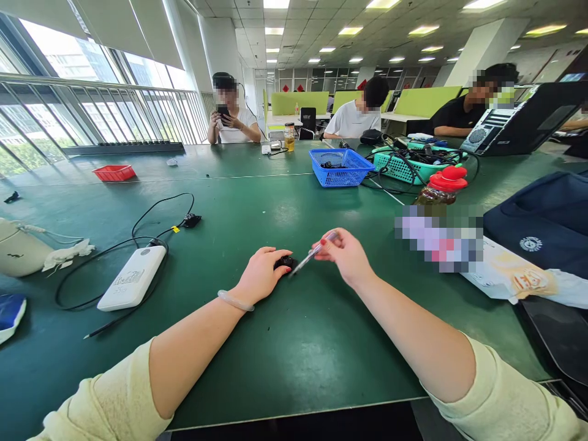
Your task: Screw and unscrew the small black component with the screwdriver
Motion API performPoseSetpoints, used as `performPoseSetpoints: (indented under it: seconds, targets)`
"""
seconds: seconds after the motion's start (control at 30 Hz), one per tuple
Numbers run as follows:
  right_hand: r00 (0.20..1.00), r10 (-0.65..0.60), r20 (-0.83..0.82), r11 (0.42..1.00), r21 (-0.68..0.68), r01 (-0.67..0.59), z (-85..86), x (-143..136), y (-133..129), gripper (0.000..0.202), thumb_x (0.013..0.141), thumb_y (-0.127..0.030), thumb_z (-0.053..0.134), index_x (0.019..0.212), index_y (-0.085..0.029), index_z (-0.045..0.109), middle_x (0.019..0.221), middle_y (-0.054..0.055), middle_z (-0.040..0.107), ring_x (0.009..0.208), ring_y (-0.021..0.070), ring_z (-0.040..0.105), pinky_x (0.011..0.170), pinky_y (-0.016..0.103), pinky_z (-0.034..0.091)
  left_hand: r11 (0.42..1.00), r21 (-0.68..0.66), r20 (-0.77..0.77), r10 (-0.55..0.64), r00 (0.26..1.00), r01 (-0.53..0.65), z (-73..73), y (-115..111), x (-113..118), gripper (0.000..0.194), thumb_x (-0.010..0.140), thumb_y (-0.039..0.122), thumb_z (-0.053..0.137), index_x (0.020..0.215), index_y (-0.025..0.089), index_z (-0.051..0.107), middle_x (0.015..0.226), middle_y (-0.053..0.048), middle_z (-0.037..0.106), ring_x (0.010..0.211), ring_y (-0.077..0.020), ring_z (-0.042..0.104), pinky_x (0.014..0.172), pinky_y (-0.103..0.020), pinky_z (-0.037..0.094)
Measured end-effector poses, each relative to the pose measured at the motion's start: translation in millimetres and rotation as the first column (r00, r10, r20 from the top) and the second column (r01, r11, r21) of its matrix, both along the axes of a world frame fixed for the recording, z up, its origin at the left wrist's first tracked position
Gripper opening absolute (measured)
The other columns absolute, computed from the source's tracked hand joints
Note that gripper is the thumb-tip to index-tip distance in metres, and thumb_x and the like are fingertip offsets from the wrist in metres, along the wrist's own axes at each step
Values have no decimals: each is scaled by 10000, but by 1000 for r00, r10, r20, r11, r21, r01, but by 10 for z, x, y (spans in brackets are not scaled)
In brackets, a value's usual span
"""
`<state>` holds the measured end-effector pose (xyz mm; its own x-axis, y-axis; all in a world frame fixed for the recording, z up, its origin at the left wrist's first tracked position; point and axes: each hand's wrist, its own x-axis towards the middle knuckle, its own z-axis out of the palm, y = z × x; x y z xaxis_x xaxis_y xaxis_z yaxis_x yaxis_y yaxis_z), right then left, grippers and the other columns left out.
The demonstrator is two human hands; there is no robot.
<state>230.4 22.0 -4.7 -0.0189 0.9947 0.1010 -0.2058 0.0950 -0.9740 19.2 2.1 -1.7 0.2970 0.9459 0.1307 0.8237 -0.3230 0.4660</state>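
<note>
L hand (260,274) grip is clamped on small black part (285,263), mid-bench (298,349), R of white power bank (133,278). R hand (349,257) grip pinches thin tool (315,252), tip just beside part. Best: pin part firmly, fingertips clear of tip, steady wrist, light pressure.

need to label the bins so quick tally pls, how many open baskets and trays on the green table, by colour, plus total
Red tray: 1
Blue basket: 1
Green basket: 1
Total: 3
</note>
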Motion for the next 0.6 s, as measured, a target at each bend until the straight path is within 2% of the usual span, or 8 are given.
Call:
performPoseSetpoints:
  seconds: [0.07,0.2,0.47,0.6]
  targets:
    - [1000,29,-6,1000,9,-29,8,-46,-17,612,506,-649,898,801,-221,575,733,6,745,739,213,755,735,383,648,1000,-5,-10,-19,1000,19,17,-12,13,388,919,197,650,1306,214,681,1276,-79,703,1358,-282,499,1176,-431,393]
    - [994,1,-113,985,172,18,87,-20,-66,508,639,-579,876,862,-240,570,851,-2,773,858,207,770,830,386,637,999,-13,-3,-45,999,45,22,-23,17,370,926,169,621,1284,230,690,1269,-56,709,1346,-281,503,1174,-438,393]
    - [1000,-12,-6,971,237,13,34,107,-29,443,742,-548,808,961,-253,561,882,11,770,901,225,762,896,471,612,1000,3,102,-5,995,5,-36,-8,4,475,879,145,644,1344,240,622,1304,-76,665,1301,-246,545,1158,-417,422]
    - [1000,-9,25,967,256,2,27,77,-44,377,787,-500,779,969,-249,564,908,17,767,929,222,759,909,463,604,998,33,73,43,996,-45,-37,-26,-2,449,859,290,722,1293,213,638,1271,-101,669,1309,-288,522,1134,-462,433]
